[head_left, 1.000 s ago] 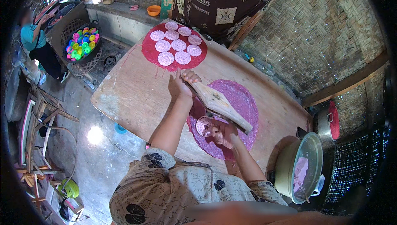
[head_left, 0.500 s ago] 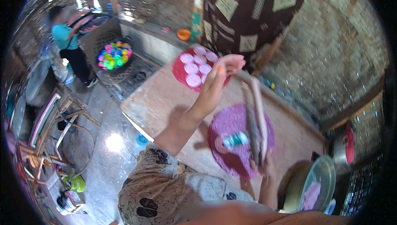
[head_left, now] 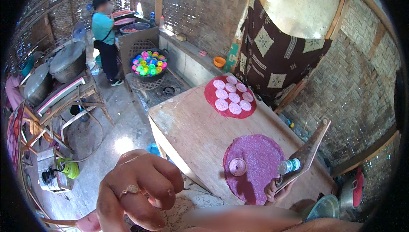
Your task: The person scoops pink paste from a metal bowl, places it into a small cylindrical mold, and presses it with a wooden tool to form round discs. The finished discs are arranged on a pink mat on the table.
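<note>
My left hand point(head_left: 138, 189) is raised close to the camera at the lower middle, fingers curled in and a ring on one of them; its palm is hidden. At the lower right, my right hand point(head_left: 277, 193) grips the near end of a flat wooden board point(head_left: 314, 146), which is tilted up over the table. A small jar point(head_left: 289, 166) with a white and green label lies against the board; whether it rests on it I cannot tell. Beside them on the table is a round purple-pink mat point(head_left: 262, 155) with one round pale pink piece point(head_left: 237, 167) on its left part.
Several pale pink discs point(head_left: 234, 97) lie on a red round mat point(head_left: 209, 97) at the wooden table's point(head_left: 183, 125) far end. A green basin point(head_left: 326, 208) stands near right. Beyond the table is a pan of colourful cups point(head_left: 149, 63). A person point(head_left: 104, 31) stands far left.
My left hand has come back from over the table toward the camera, its fingers now curled. My right hand has tilted the board over to the right. The view has shifted.
</note>
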The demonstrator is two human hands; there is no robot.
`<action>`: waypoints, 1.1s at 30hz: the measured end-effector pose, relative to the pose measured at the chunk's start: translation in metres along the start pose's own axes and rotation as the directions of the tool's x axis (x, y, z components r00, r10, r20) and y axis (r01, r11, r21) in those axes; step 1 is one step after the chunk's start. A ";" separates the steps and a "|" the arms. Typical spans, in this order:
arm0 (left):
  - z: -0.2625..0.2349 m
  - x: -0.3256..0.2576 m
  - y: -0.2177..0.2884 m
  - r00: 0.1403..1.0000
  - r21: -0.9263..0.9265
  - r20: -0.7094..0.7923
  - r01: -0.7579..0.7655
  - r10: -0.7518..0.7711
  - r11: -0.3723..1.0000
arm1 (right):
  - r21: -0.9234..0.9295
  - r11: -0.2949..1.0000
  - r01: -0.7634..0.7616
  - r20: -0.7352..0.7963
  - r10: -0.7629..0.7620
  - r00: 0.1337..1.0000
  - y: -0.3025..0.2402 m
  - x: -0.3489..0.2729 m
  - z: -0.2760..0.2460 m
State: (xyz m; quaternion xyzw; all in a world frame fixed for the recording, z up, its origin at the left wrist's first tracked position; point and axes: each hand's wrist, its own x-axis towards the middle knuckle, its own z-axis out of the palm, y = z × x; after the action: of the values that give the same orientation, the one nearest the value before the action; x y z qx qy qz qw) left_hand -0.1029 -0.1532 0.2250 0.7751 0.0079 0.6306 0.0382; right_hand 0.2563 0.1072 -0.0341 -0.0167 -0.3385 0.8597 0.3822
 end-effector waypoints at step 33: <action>0.030 -0.081 -0.150 0.023 0.606 0.194 0.784 -0.981 0.138 | -0.841 0.503 -0.201 -0.115 0.197 0.974 -0.007 0.074 0.093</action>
State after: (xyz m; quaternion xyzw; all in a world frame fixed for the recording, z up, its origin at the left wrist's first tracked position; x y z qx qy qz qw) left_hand -0.0849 -0.0096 0.1290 0.7251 0.5921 0.1856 0.2987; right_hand 0.1822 0.1071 0.0587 -0.2407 -0.7078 0.6249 0.2251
